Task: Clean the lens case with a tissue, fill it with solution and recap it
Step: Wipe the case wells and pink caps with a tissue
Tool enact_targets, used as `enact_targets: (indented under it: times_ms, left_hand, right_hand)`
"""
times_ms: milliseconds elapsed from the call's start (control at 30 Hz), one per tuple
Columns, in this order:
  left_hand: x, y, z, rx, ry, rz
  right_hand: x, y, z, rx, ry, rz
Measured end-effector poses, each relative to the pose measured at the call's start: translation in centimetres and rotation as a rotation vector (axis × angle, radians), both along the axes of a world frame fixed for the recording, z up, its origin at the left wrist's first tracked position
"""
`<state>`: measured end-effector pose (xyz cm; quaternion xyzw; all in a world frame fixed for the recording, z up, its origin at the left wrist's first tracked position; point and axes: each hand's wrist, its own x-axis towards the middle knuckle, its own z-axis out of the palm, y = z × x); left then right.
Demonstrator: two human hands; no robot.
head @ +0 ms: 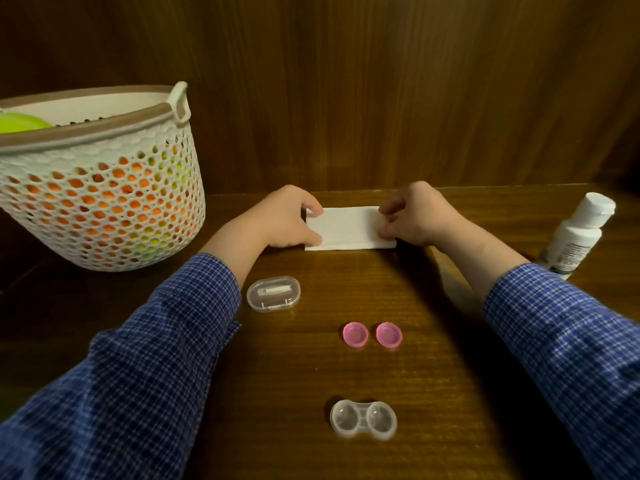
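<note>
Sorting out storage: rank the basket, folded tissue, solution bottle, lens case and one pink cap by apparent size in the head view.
1. basket
2. folded tissue and solution bottle: too close to rank; the bottle is partly hidden
3. lens case, though it lies nearest the camera
4. pink cap

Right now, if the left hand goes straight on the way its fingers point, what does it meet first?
The left hand already holds the tissue at its left edge, fingers pointing right. Going on across the tissue, it would probably meet the right hand, which holds the other edge.
</note>
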<state>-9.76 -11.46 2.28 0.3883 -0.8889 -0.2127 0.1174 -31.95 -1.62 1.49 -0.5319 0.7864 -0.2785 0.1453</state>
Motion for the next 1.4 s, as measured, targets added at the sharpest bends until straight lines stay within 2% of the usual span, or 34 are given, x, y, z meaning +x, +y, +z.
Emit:
enact_targets:
  times_ms: [200,467,733,900,1000,1200,1300,1400]
  left_hand:
    - [0.2,-0.1,0.0,0.066,-0.060,-0.064]
    - [0.3,0.1,0.1,0.051,-0.071,-0.073]
    - [0.4,0.3,0.3,0.074,-0.047,-0.044]
    - [0.4,0.5,0.6,0.077,-0.027,0.006]
    - [0.5,0.7,1.2,0.119,0.081,0.070]
    - [0.3,0.5,2.4,0.318,0.535,0.256]
    - [0.4,0.4,3.1,0.275,0.716,0.285]
    - [0.6,0.6,3.9,0.280,0.814,0.234]
  right_hand:
    - [-0.6,0.3,0.2,0.096,-0.107,0.107]
    - [-0.1,0.5,0.7,0.071,-0.008,0.095]
    - [0.4,1.0,0.3,-0.048,-0.019,0.172]
    - [1.1,1.2,0.4,-0.213,-0.198,0.115]
    - [1.4,1.4,1.6,-0.288,-0.330,0.103]
    - [2.0,1.5,2.9,-0.371,-0.581,0.066]
    - [2.1,1.6,3.3,-0.392,-0.603,0.059]
    - [2.2,1.9,3.9,-0.417,-0.540,0.125]
